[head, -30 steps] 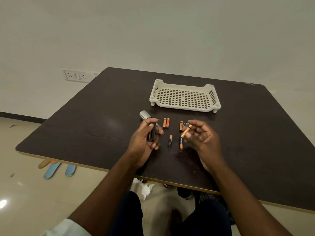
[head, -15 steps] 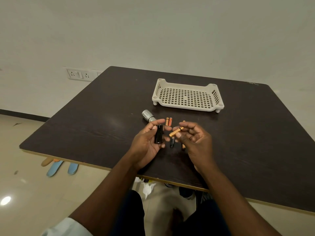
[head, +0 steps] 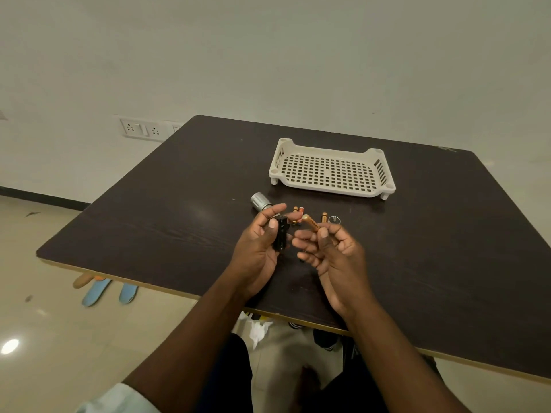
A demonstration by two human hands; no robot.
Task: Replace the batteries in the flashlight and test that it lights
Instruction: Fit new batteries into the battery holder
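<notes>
The head view looks down at two hands above the near middle of the dark, wood-grain tabletop [head: 447, 263]. The left hand [head: 258, 251] has its grip curled around a small black battery holder [head: 281, 233], held upright, probably so a slot faces the other hand. The right hand [head: 331, 251] pinches one thin orange battery [head: 311, 222] between thumb and finger, tip pointing toward the holder, likely ready to slide in. The round, shiny silver flashlight [head: 258, 201] lies on the tabletop just past the left hand. More little batteries [head: 298, 209] lie nearby. A white plastic tray [head: 384, 186] full of square holes sits toward the far edge.
</notes>
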